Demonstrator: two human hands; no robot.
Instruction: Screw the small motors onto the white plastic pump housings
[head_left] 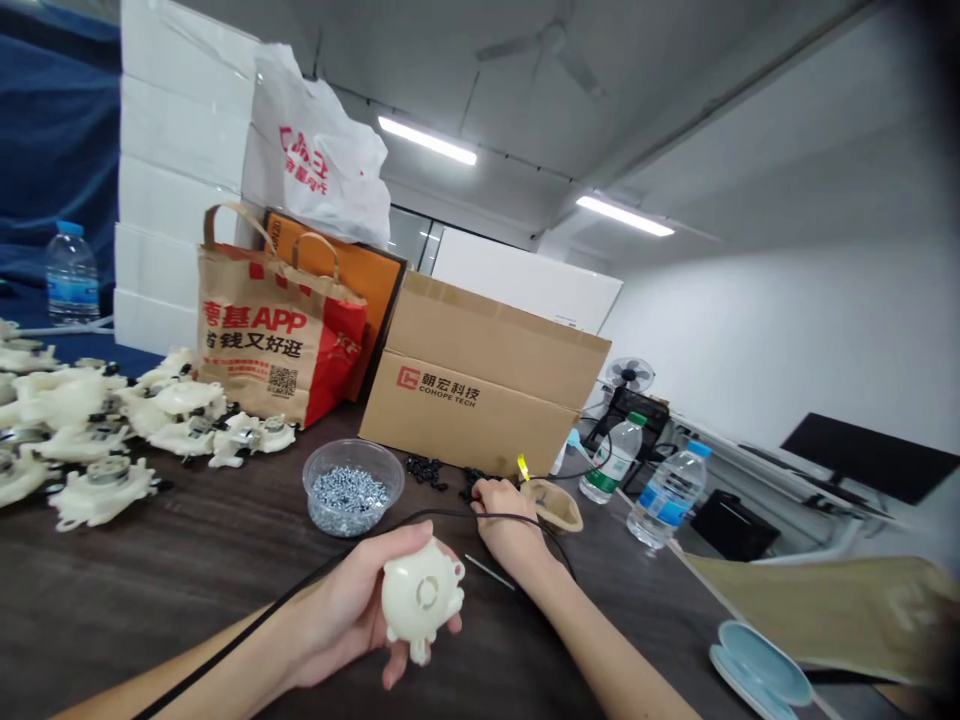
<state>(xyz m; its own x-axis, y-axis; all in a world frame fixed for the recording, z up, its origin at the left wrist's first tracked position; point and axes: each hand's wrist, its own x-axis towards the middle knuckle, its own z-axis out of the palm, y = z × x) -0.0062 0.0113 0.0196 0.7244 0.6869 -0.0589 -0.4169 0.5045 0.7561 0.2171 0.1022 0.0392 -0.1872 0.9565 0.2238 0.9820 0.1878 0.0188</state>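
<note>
My left hand (337, 610) cradles a white plastic housing (420, 595) with a round recess in its face. A thin black cord (360, 545) runs across that hand and over my right wrist. My right hand (506, 525) rests at the table beside small black parts (425, 472), its fingers curled and partly hidden. A thin metal pin (489, 572) lies just below it, and a tan fabric pouch (551, 505) sits to its right. A clear plastic bowl of silver screws (349, 490) stands left of my right hand, above my left hand.
Several white housings with metal centres (97, 430) lie heaped on the dark table (150, 610) at left. Behind stand a cardboard box (472, 385) and a red-printed paper bag (274, 330). Water bottles (667, 495) stand at right, with a pale blue case (761, 670) near the table's edge.
</note>
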